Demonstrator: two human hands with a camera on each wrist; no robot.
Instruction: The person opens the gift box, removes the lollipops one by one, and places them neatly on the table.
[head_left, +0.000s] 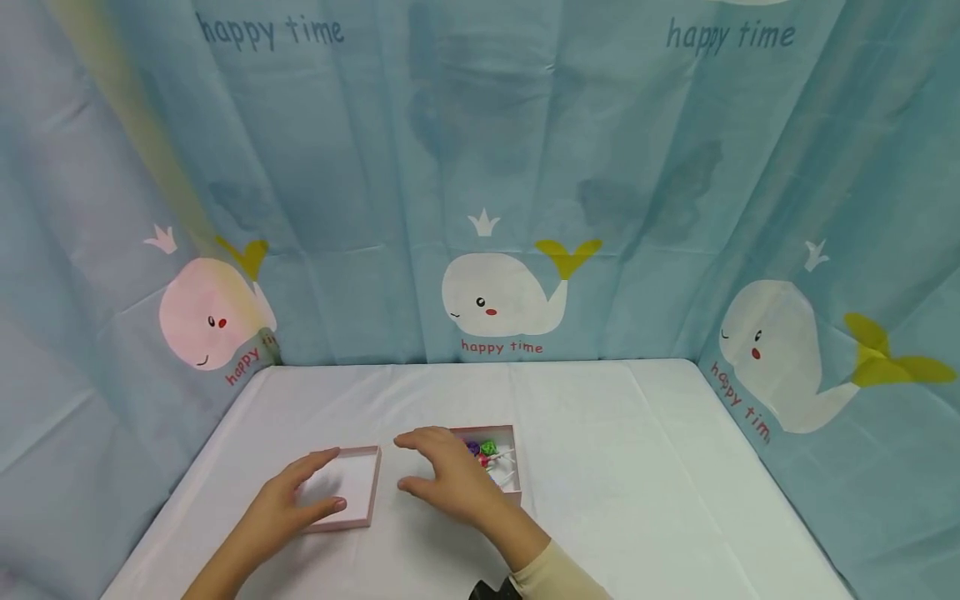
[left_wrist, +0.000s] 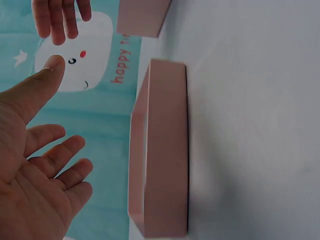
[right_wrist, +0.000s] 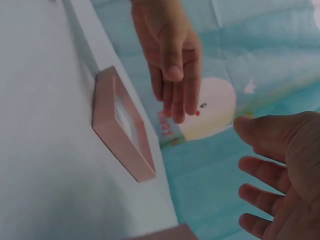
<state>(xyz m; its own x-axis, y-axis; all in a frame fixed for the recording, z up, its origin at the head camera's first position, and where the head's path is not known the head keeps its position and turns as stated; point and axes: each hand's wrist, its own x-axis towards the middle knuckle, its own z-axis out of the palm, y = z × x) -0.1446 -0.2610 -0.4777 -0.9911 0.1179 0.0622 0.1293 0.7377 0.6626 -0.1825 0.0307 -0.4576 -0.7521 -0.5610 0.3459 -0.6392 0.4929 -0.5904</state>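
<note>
A shallow pink box lid [head_left: 352, 483] with a white inside lies on the table, its open side up. Above it hovers my left hand [head_left: 281, 504], thumb and fingers spread apart and holding nothing. To its right stands a pink box [head_left: 517, 462] with several lollipops [head_left: 487, 448] in it, their wrappers green, purple and red. My right hand [head_left: 450, 477] is in the air in front of that box and hides its left part; its fingers are spread and nothing is in them. In the left wrist view the lid's side wall [left_wrist: 167, 150] shows beside the left hand [left_wrist: 40, 165].
A white cloth [head_left: 637, 483] covers the table. Blue curtains with whale prints [head_left: 502, 296] stand along the back and both sides. A black object [head_left: 495, 590], partly cut off, sits by the right sleeve [head_left: 562, 575].
</note>
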